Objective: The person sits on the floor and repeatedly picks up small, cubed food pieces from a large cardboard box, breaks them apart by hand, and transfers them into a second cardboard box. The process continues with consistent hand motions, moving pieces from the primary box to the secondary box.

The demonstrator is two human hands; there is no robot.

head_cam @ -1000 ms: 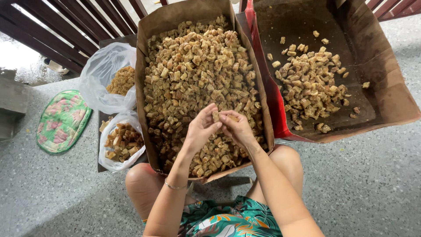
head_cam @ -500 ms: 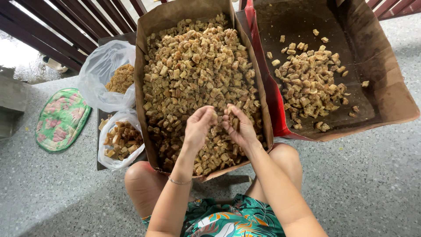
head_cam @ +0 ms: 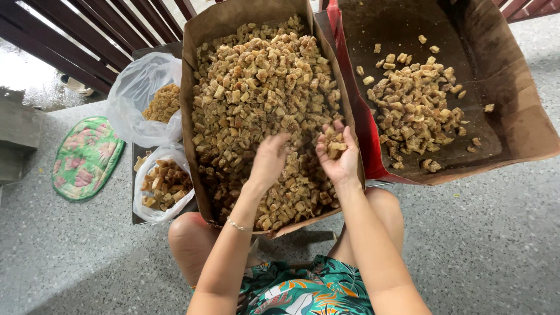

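Nearest the camera, the person's bare knees and a leaf-printed green garment sit over a speckled grey floor [head_cam: 496, 245]. Just beyond, the left hand [head_cam: 269, 160] hangs palm down, fingers loosely spread and closed on nothing, touching the heap of brown fried cubes [head_cam: 262, 105] that fills a paper-lined cardboard tray [head_cam: 188, 116] resting against the knees. The right hand [head_cam: 337, 156] is turned palm up beside it, fingers cupped around a small handful of the same cubes [head_cam: 334, 147], above the tray's right side. To the right lies a second brown tray [head_cam: 513, 93] with a red edge, holding a thinner scatter of pieces [head_cam: 414, 108]. To the left, two clear plastic bags stand one behind the other: the nearer [head_cam: 162, 185] holds larger golden chunks, the farther [head_cam: 146, 96] crumbly brown bits. Left of those, a green floral padded mat [head_cam: 86, 156] lies on the floor. Farthest off, dark wooden railing slats [head_cam: 105, 29] border wet ground.
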